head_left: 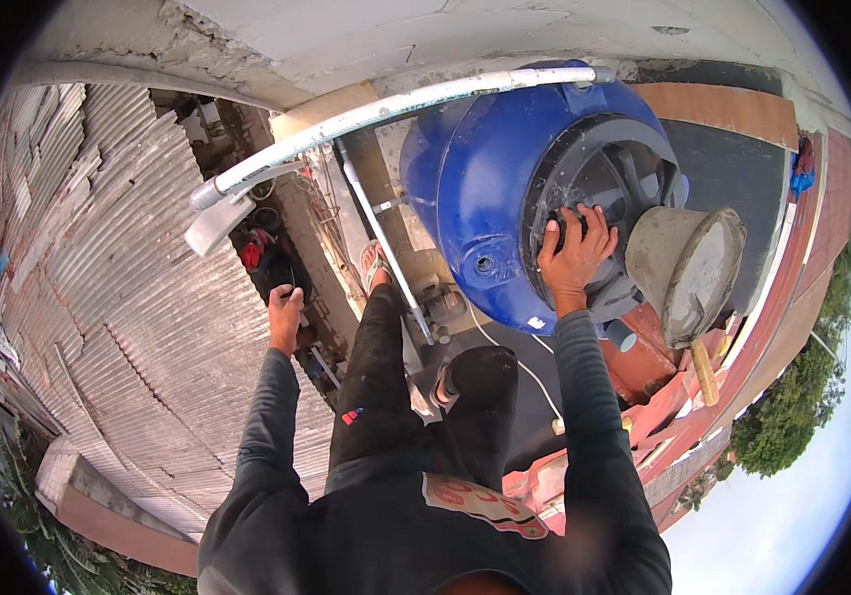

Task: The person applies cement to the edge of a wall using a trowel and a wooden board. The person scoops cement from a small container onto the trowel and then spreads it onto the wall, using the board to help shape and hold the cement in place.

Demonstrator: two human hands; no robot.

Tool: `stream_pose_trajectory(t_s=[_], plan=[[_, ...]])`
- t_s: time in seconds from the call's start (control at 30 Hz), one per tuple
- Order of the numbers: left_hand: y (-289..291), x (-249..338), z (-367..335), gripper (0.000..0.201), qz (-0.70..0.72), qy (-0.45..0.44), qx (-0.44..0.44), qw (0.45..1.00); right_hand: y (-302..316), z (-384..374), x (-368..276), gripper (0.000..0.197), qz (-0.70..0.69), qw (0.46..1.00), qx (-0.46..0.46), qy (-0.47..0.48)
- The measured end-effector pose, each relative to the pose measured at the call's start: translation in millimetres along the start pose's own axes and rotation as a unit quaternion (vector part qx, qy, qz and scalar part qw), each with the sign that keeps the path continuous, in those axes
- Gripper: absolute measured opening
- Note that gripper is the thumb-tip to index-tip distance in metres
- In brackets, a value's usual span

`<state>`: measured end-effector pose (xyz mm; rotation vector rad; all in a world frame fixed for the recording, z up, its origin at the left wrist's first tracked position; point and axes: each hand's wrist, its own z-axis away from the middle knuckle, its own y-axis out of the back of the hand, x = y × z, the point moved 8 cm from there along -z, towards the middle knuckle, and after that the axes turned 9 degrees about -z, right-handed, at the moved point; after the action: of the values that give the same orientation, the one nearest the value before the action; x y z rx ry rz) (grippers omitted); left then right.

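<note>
My right hand [580,250] rests with fingers spread on the black lid [609,159] of a large blue water tank [490,188]. Close by its fingers stands a bucket [662,253] caked with grey cement, with grey matter inside. A wooden handle [704,372] sticks out below the bucket's rim. My left hand [285,315] is held out over the gap beside the corrugated roof, its fingers curled closed. Whether anything is inside them is hidden.
A long white pipe [396,109] crosses in front of the wall and over the tank. A thinner pipe [378,228] runs past my sandalled foot [375,263]. Corrugated roofing [138,317] slopes at the left, a deep gap [292,248] beside it. A white cable [515,359] lies by my knee.
</note>
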<state>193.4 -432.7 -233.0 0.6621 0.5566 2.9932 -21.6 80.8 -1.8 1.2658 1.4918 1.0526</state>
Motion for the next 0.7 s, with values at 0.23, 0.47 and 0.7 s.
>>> stream_pose_trajectory(t_s=[0.23, 0.47, 0.7], plan=[[-13.5, 3.9, 50.5, 0.040, -0.003, 0.008, -0.038, 0.999, 2.2, -0.9, 1.7, 0.023, -0.009, 1.000, 0.015, -0.002], [23.0, -3.4, 109.9, 0.038, 0.022, 0.024, -0.016, 0.999, 10.1, -4.1, -3.1, 0.024, -0.027, 0.999, 0.019, -0.001], [55.5, 3.0, 140.2, 0.036, 0.114, 0.002, 0.050, 0.992, 12.8, -1.0, -6.0, 0.024, -0.036, 0.999, 0.026, 0.006]])
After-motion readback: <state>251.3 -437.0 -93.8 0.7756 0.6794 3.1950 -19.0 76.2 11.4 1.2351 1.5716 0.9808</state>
